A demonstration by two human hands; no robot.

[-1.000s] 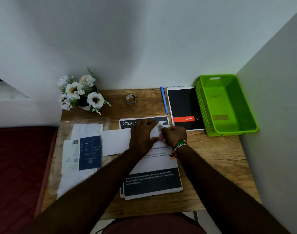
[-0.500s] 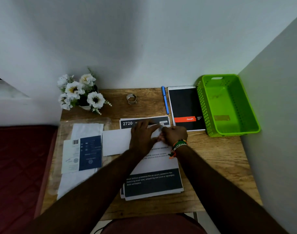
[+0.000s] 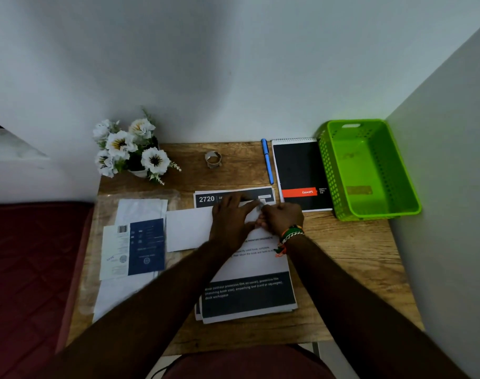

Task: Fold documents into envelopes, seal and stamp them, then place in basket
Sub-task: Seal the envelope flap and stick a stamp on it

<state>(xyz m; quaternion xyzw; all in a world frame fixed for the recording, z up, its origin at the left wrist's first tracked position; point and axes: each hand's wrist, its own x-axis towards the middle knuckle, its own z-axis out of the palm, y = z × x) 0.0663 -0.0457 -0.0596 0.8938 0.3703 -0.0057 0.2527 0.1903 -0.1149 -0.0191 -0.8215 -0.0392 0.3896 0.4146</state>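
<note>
The white envelope (image 3: pixel 189 231) lies flat on the wooden desk (image 3: pixel 348 258), its long axis running left to right, its right end hidden under the left hand (image 3: pixel 230 222), which presses down with fingers spread and grips nothing. Just right of it the right hand (image 3: pixel 281 217) pinches something small and pale at the envelope's right end; what it is I cannot tell. Further right lies bare desk, then the empty green basket (image 3: pixel 370 170) against the wall, nearer the right hand.

Wooden desk (image 3: pixel 350 253) — papers (image 3: pixel 249 296), basket (image 3: pixel 370 170)
</note>
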